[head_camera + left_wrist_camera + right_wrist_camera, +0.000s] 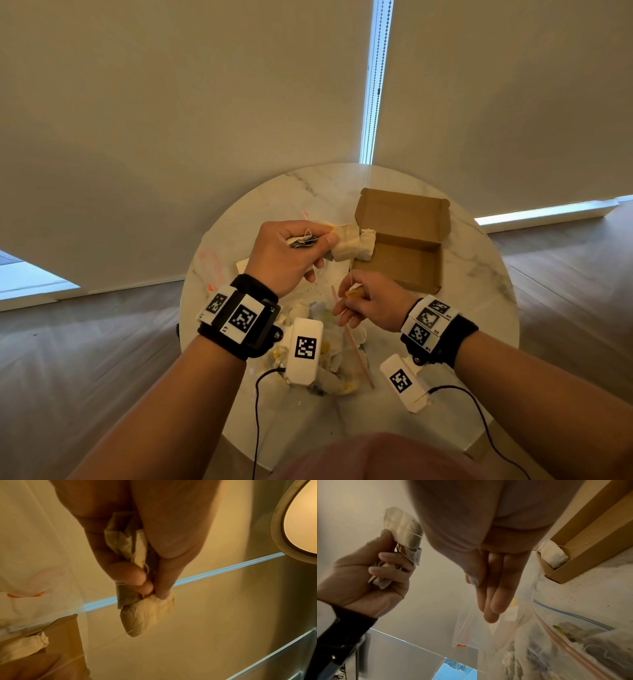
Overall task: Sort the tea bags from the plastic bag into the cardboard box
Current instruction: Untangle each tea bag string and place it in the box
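My left hand (301,250) grips a bunch of tea bags (346,241) above the table, just left of the open cardboard box (407,260). In the left wrist view one tea bag (147,615) hangs below the fingers (126,573). A thin string runs from the bunch down to a yellow tag (352,293), which my right hand (349,299) pinches between thumb and fingers. One tea bag (553,554) lies in the box's (590,534) near corner. The clear zip plastic bag (329,346) with more tea bags lies under my wrists.
The round marble table (479,260) stands by drawn blinds. A second clear bag (212,267) with orange marks lies at the left of the table. Black cables (257,411) trail off the near edge. The box lid (404,212) stands open at the back.
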The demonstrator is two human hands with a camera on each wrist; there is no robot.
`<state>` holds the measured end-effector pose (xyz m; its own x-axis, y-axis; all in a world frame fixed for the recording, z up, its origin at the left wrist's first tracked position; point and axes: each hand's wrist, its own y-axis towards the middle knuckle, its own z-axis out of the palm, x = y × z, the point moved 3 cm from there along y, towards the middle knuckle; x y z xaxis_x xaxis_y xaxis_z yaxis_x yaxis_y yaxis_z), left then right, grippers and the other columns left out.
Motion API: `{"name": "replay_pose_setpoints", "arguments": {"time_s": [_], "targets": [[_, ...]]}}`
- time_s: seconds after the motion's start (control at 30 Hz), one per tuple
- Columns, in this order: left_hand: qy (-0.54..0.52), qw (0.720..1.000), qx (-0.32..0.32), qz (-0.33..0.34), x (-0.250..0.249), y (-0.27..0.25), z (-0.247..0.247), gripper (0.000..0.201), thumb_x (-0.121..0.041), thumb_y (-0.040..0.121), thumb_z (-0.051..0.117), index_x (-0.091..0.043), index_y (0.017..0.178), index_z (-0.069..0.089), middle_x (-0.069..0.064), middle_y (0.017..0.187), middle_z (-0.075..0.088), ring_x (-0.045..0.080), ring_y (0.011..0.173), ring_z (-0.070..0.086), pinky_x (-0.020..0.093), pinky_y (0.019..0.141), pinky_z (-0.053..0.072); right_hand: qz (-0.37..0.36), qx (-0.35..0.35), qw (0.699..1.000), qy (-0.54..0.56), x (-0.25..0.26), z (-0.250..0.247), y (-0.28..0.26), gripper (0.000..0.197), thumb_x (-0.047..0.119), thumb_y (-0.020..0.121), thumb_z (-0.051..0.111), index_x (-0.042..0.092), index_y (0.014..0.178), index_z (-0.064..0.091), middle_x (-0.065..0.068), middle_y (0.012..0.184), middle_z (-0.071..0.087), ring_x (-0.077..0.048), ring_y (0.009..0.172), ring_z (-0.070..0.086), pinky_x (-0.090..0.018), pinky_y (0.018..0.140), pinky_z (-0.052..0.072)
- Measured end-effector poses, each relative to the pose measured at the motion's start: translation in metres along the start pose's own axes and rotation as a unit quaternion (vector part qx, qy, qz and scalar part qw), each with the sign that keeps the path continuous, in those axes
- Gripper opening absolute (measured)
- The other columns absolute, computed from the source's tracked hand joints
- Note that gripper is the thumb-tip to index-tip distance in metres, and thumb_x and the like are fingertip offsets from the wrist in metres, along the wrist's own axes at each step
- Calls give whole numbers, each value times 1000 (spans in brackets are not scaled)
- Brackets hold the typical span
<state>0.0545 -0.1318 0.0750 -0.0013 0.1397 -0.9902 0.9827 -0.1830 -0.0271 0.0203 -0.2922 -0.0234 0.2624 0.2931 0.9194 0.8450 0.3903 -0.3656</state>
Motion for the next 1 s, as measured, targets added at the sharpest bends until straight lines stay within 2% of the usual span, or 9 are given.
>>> {"name": "replay_pose_setpoints", "arguments": {"time_s": [0.1,0.2,0.27,0.37,0.5,0.63,0.8,0.9,1.0], "targets": [[1,1000,3,1,-1,-1,0,9,-10,86,73,-6,93,77,7,65,68,17,53,55,27,44,46,-43,-38,996,-68,0,-5,4,10,1,86,68,11,82,66,-15,86,74,-22,74,72,-32,66,59],[8,1000,6,4,-1,-3,-1,12,-9,86,73,-3,95,76,13,68,68,18,53,55,27,45,46,-84,-75,981,-158,2,-11,7,8,16,77,80,19,84,79,9,77,71,-3,68,63,-17,63,49],[7,1000,10,4,-1,-5,-1,11,-9,86,73,-3,95,76,17,70,68,19,54,55,27,45,46,-87,-85,978,-171,6,-12,6,11,17,77,79,19,88,79,14,70,65,3,64,58,-9,60,41],[4,1000,25,2,1,-9,0,7,-8,86,73,-5,91,76,17,70,68,19,53,55,26,43,45,-46,-55,987,-144,11,-10,5,11,16,86,72,16,95,78,-3,64,70,-6,43,55,-14,48,42],[12,999,46,7,7,-19,-1,7,-6,85,73,-9,89,77,17,64,65,21,51,55,27,42,47,-25,-40,989,-139,18,-16,5,21,11,96,55,4,84,72,-14,69,71,-33,51,62,-23,44,45],[7,999,53,-5,14,-26,-1,10,-5,85,73,-12,89,77,17,65,65,21,51,55,27,42,46,-46,-35,987,-151,32,-22,4,37,5,97,48,22,70,65,4,57,68,-12,45,56,-23,51,46],[6,998,65,-6,18,-30,2,15,-4,85,72,-18,85,78,9,64,67,19,51,55,27,42,46,-48,-7,991,-121,44,-24,0,29,8,99,45,22,92,69,-18,69,69,-23,49,55,-23,44,40],[7,998,67,-12,20,-31,2,13,-4,85,73,-16,86,78,7,64,68,19,51,56,27,42,46,-58,-31,990,-128,46,-31,-1,27,8,95,55,25,102,74,-15,58,66,-20,44,51,-21,43,41],[18,997,67,-26,26,-31,3,7,-6,85,74,-11,88,78,10,65,69,18,50,57,27,41,47,-95,-91,988,-85,50,-37,-2,16,4,88,66,12,98,77,-15,65,70,-11,41,54,-20,44,45]]}}
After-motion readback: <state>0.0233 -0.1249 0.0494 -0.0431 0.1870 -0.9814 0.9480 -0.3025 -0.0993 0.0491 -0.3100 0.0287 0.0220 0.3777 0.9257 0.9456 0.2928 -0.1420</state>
